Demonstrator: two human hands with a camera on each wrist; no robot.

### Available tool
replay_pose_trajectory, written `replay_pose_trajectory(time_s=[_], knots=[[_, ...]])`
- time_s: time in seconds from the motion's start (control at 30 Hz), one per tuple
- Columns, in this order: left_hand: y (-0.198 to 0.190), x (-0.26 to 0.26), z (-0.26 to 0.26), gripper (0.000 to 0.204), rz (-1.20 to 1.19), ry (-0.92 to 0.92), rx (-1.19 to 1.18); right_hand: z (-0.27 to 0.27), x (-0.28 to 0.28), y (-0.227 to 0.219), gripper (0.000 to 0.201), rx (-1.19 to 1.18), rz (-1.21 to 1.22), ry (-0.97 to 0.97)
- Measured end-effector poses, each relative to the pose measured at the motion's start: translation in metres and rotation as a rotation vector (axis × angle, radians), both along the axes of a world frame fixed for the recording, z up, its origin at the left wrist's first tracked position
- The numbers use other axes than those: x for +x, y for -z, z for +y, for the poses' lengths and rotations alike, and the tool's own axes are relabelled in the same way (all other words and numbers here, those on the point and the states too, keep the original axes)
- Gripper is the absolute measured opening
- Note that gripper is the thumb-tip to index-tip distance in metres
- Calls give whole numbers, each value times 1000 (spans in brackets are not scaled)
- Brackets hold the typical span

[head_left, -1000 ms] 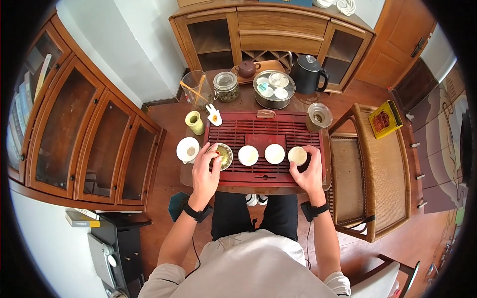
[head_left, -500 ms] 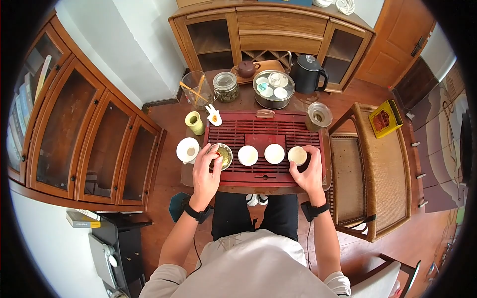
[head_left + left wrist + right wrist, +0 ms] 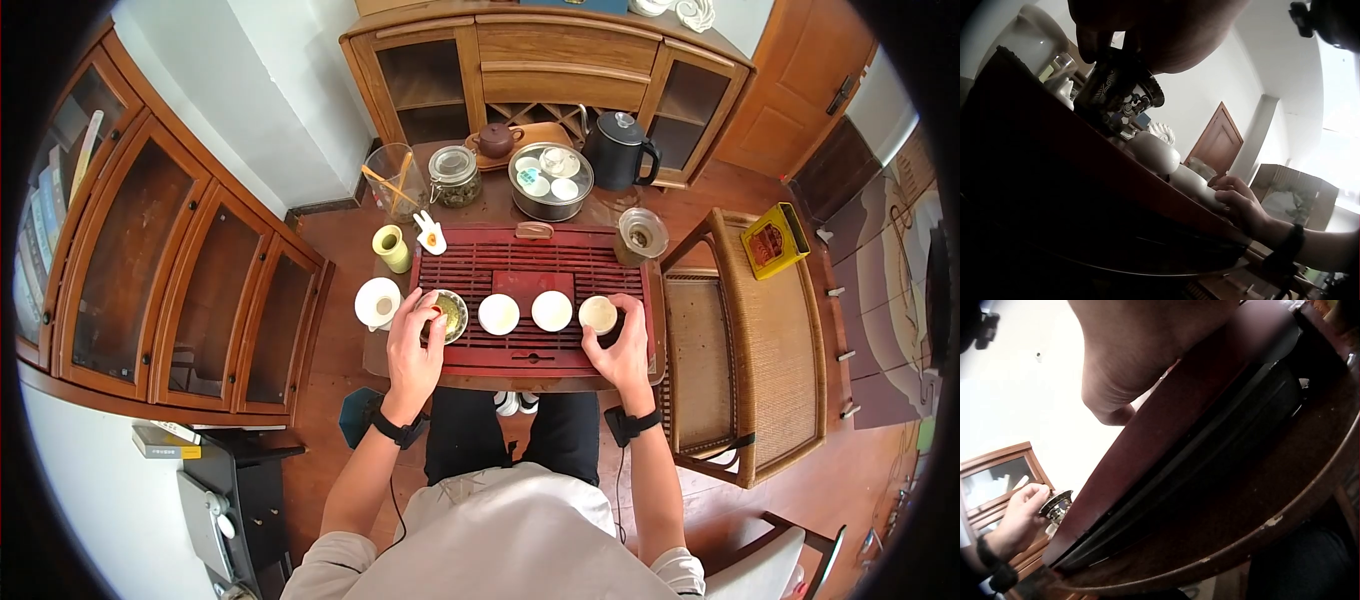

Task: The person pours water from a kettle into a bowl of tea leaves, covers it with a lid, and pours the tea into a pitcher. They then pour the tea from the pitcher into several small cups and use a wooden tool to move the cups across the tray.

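Observation:
A patterned dark bowl (image 3: pixel 1124 94) with green leaves inside stands at the left of the red slatted tray (image 3: pixel 540 358). The left hand (image 3: pixel 413 345) holds it by the rim, thumb near a small red thing. Two white cups, one (image 3: pixel 498 313) and another (image 3: pixel 551 311), stand in a row to its right. At the row's right end the right hand (image 3: pixel 622 343) curls thumb and fingers round a third cup (image 3: pixel 598 315). In the right wrist view that cup is mostly hidden behind the hand.
A white pitcher (image 3: pixel 378 301) and green vase (image 3: pixel 391 247) stand left of the tray. Behind are a glass jar (image 3: pixel 455 176), a round tin (image 3: pixel 551 205), a black kettle (image 3: pixel 618 150) and a brown teapot (image 3: pixel 495 139). A glass cup (image 3: pixel 641 236) is at the tray's right back corner.

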State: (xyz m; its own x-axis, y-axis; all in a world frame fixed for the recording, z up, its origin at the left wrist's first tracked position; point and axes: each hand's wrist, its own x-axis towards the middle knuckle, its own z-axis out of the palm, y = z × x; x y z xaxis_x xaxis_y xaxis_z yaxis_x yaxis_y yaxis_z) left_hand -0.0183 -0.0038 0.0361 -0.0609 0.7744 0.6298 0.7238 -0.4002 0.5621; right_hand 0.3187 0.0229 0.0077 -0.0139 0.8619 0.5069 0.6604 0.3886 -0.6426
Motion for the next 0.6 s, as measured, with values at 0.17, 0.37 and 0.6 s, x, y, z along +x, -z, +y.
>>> replay_pose_trajectory(time_s=[0.17,0.37,0.6], knots=[[2,2,0,11,-1,6,-2,0,1,0,59,-11,-8,7],[2,1,0,11,-1,4,-14,1,0,0,57,23,1,5],[2,-2,-1,23,18,26,9,0,0,1,57,9,-5,4]])
